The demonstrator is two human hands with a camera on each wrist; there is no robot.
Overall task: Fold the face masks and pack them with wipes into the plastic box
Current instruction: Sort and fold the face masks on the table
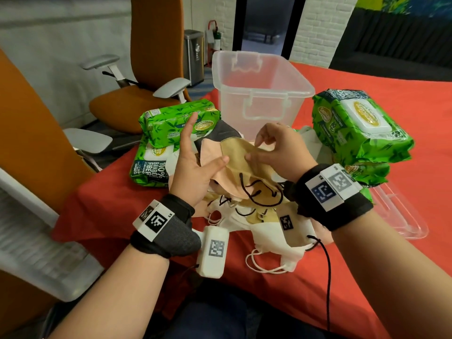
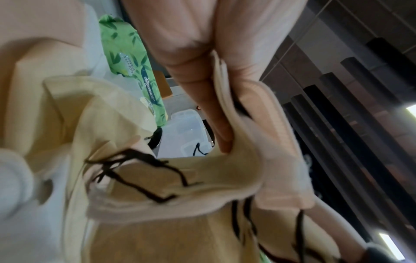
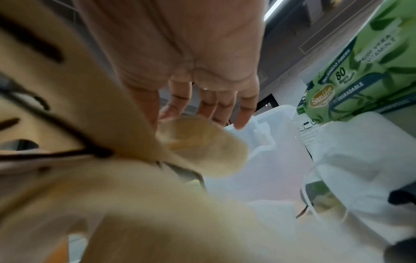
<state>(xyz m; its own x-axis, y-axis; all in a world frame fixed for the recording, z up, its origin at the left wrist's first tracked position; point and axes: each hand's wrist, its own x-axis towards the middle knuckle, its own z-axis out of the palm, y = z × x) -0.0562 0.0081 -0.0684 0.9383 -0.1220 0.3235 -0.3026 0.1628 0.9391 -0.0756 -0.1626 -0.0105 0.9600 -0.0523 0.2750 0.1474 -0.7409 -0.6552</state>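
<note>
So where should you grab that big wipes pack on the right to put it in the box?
Probably grip the top wipes pack across its short sides, coming down from above. It lies flat on another pack with its hard white flap lid facing up, so the soft green ends give the fingers room. Both hands are busy with the tan mask, so that goes down first.

My right hand (image 3: 198,74) reaches over a blurred tan face mask (image 3: 202,147) with black ear loops (image 3: 67,153), my fingers (image 3: 216,106) extended toward the clear plastic box (image 3: 265,138), green wipes packs (image 3: 360,76) standing right of it.
</note>
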